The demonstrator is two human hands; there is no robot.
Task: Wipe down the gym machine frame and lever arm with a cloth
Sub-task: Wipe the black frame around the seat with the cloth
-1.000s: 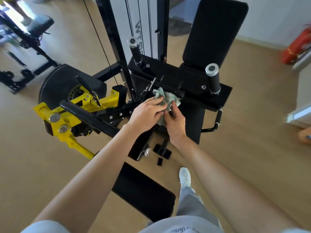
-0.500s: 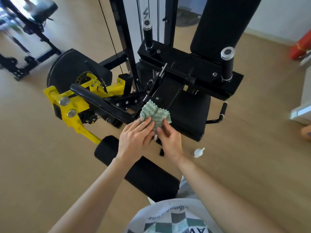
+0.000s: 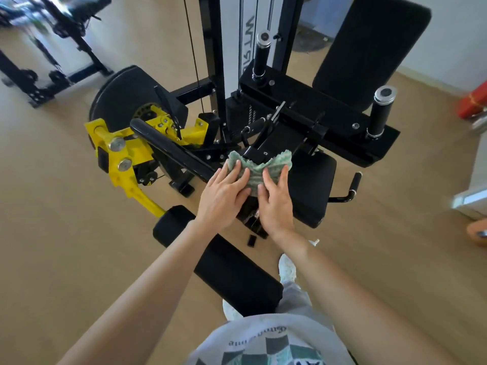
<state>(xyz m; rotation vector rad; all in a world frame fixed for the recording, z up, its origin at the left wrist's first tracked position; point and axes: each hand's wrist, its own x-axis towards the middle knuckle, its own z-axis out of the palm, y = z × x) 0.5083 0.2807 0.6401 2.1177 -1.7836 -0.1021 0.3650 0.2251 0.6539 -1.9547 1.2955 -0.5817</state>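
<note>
A green-and-white cloth (image 3: pixel 259 165) is spread over a black bar of the gym machine frame (image 3: pixel 316 101), just in front of the seat pad (image 3: pixel 313 185). My left hand (image 3: pixel 224 196) lays its fingers over the cloth's left part. My right hand (image 3: pixel 276 200) presses the cloth's right part, fingers fairly straight. All fingers and both thumbs show on the near side of the cloth. The black lever arm (image 3: pixel 171 151) runs up-left from my left hand to the yellow pivot bracket (image 3: pixel 123 164).
A black roller pad (image 3: pixel 224 270) lies on the floor side below my arms. The tall back pad (image 3: pixel 369 48) and two chrome-capped pegs (image 3: pixel 382 111) stand behind. Another machine (image 3: pixel 52 48) is at far left. A small white bottle (image 3: pixel 315 242) lies on the wooden floor.
The cloth went from bunched against the upper frame to opened out and spread wide between both hands, lower on the bar near the seat. The camera view shifted slightly.
</note>
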